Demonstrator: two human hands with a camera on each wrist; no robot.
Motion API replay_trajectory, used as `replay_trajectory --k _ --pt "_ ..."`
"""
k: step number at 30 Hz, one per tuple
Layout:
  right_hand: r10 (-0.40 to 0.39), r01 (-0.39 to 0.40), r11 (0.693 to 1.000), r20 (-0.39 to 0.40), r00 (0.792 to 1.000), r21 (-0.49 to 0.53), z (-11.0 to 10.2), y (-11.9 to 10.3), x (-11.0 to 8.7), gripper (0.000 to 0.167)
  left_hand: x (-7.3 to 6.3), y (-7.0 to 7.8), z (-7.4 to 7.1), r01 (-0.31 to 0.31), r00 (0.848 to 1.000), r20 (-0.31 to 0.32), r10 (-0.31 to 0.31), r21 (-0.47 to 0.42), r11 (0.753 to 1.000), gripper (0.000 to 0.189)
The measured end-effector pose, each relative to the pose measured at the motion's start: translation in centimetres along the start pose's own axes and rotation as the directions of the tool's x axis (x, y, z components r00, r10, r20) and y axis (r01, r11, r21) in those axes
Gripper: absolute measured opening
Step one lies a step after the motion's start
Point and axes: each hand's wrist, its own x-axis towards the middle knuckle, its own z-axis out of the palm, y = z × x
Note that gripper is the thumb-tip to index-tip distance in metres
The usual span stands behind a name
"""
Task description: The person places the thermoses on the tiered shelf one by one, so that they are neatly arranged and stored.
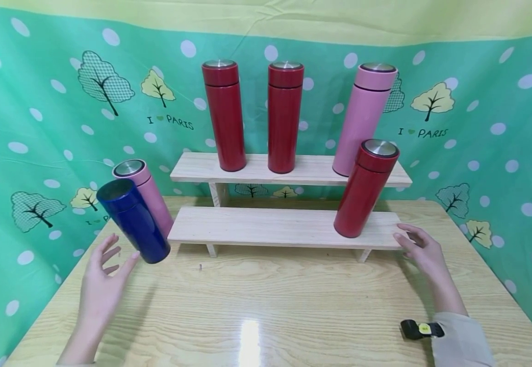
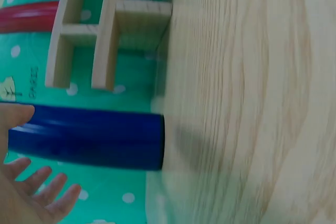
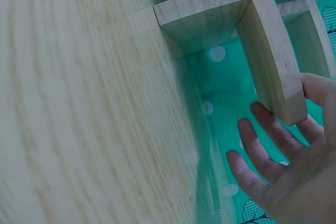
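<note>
Head view: one two-tier wooden shelf (image 1: pixel 252 227), on a pale wooden bench (image 1: pixel 293 300); one green spotted curtain (image 1: pixel 31 148), behind the shelf; one red flask (image 1: pixel 226 120), upright on the shelf's upper board at left; a second red flask (image 1: pixel 285 120), upright on the same board near its middle; one tall pink flask (image 1: pixel 368 120), upper board, at right; a third red flask (image 1: pixel 365 189), lower board, toward its right end; a second pink flask (image 1: pixel 154 198), just left of the shelf, partly hidden; one blue flask (image 1: pixel 134 224), left of the shelf and in front of that pink one; left hand (image 1: pixel 102 278), left of the shelf, beside the blue flask, fingers apart; right hand (image 1: pixel 424 255), at the right end of the shelf's lower board, fingers loosely apart; one black strap (image 1: pixel 422 330) and a pale sleeve (image 1: pixel 460 339), in front of the shelf at right.

Left wrist view: blue flask beside the shelf's end; thumb overlapping its side, other fingers spread clear of it; thumb contact and whether the base rests on the bench, cannot tell.

Right wrist view: shelf's lower board end, between the thumb and the spread fingers; firmness of contact, cannot tell.
</note>
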Motion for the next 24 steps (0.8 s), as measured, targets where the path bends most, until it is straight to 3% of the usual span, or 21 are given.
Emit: replay_trajectory --k 4,11,18,24 --pt "-0.005 0.005 1.0 0.0 1.0 -0.001 0.0 0.0 0.0 0.066 0.7 -0.8 -0.5 -0.019 1.0 0.01 0.019 -0.002 1.0 0.073" --pt "-0.014 0.014 1.0 -0.003 1.0 -0.006 0.0 0.0 -0.1 0.065 2.3 -1.9 -1.0 -0.073 0.991 0.109 0.079 -0.057 0.996 0.081" --pt "-0.018 0.018 1.0 0.0 1.0 -0.005 0.1 0.2 -0.1 0.065 4.3 -2.8 -0.1 -0.05 0.996 0.064 0.061 -0.163 0.985 0.083" --pt "-0.018 0.018 1.0 -0.008 1.0 -0.003 0.1 0.2 -0.1 0.064 5.3 -3.3 0.7 -0.033 0.997 0.065 0.046 -0.184 0.982 0.084"
